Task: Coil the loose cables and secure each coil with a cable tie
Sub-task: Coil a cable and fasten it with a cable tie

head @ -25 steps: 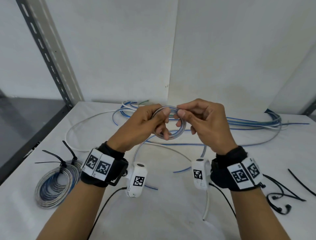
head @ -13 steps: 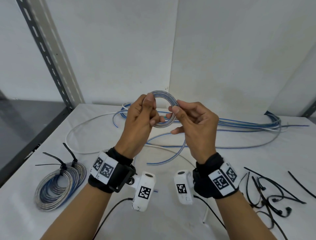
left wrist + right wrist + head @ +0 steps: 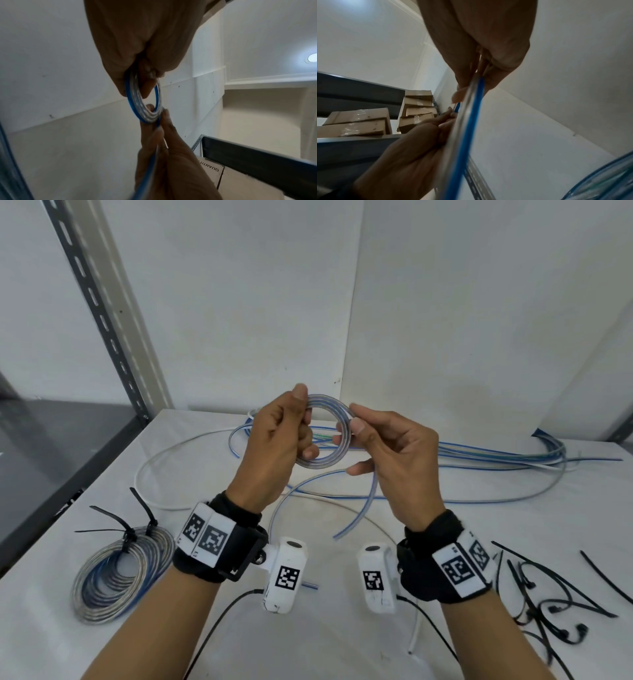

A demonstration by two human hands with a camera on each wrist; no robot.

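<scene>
A small coil [image 3: 330, 405] of clear cable with a blue stripe is held up above the white table [image 3: 342, 628]. My left hand [image 3: 291, 436] grips the coil's left side, thumb on top and fingers through the ring. My right hand [image 3: 373, 440] pinches the right side of the coil, and the cable's free tail [image 3: 368, 501] hangs down from it to the table. The left wrist view shows the coil [image 3: 137, 102] between both hands' fingertips. In the right wrist view the striped cable [image 3: 471, 111] runs through my right fingers.
A finished coil [image 3: 120, 570] bound with black cable ties lies at the front left. Loose black cable ties [image 3: 555, 604] lie at the front right. Long loose cables [image 3: 496, 457] stretch across the back of the table. A metal rack upright [image 3: 99, 313] stands at the left.
Both hands rose with the coil and turned it upright toward me; the right hand slid along the cable and the tail on the table shortened.
</scene>
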